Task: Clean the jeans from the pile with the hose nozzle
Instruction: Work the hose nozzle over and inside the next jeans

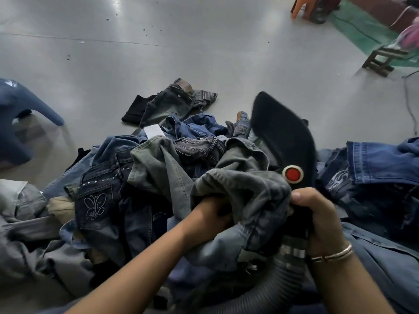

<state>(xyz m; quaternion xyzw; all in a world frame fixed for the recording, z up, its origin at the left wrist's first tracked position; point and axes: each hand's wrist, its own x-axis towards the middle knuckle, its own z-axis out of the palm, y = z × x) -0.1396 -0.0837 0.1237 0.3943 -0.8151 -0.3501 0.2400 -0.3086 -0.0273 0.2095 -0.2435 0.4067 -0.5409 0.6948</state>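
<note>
- Right hand (317, 219): its grip is closed round the neck of the black, wedge-shaped plastic hose nozzle (283, 141), thumb uppermost, just below the round red button (292, 174) in its pale ring; two thin metal bangles (333, 254) sit at the wrist.
- Left hand (214, 213): its grip is bunched into the faded grey-green denim jeans (238, 189), fingers buried in the cloth, so how tightly they curl cannot be told.
- The grey-green jeans lie gathered over the nozzle's base, between the two hands, on top of the pile.
- Judged step: working the garment over the nozzle. It would go best if the left hand feeds cloth steadily while the right keeps the nozzle firm, with the thumb kept off the button until the fabric is seated.
- The jeans look soft, creased and heavily washed, with hems and seams showing.
- A ribbed grey hose (267, 288) runs from the nozzle toward the camera.
- Pile of mixed blue and grey jeans (140, 177): spread over the grey floor (158, 53); one dark pair bears a stitched butterfly pocket (94, 206).
</note>
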